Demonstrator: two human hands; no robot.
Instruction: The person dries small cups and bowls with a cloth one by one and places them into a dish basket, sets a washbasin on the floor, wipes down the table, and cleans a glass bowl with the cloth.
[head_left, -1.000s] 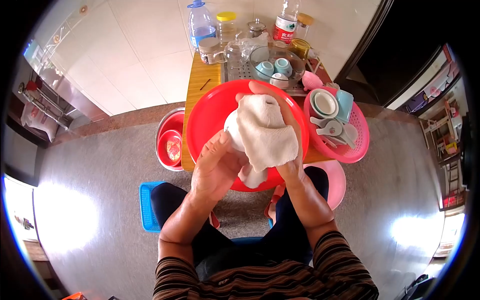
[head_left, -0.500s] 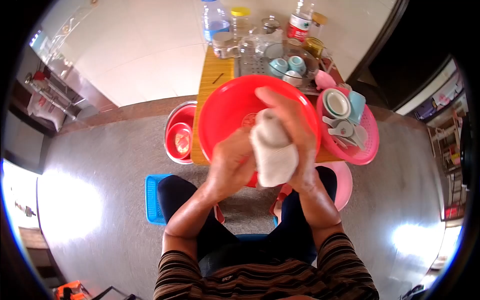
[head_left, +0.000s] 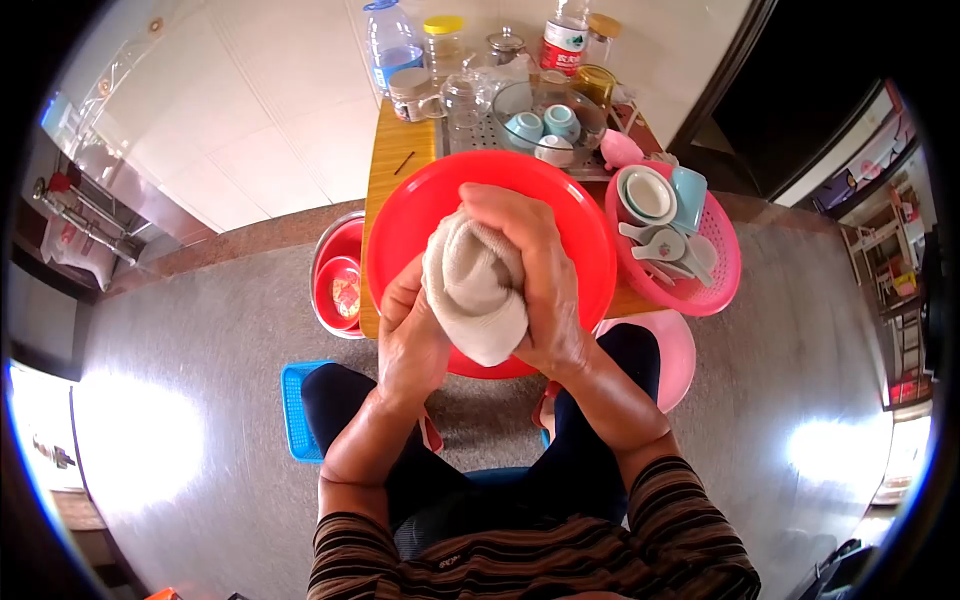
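Note:
A bunched off-white cloth [head_left: 475,290] is held between my two hands above a large red basin [head_left: 400,210]. My left hand [head_left: 412,335] closes on the cloth's left side. From the right, my right hand [head_left: 545,275] curves over its top and side, thumb and fingers wrapped round it. Folds of the cloth form a hollow at the top; whether something is wrapped inside I cannot tell. Most of the basin's inside is hidden by my hands and the cloth.
Right of the basin, a pink basket [head_left: 725,255] holds bowls, a light-blue cup [head_left: 688,198] and white spoons [head_left: 660,245]. Behind stand a glass bowl [head_left: 590,125] with small cups, jars and bottles on the wooden table [head_left: 395,150]. A blue basket [head_left: 300,420] is by my left knee.
The cloth has turned in my hands, its folded hollow now facing up toward me. My right hand has shifted left over it. The whole view has shifted slightly.

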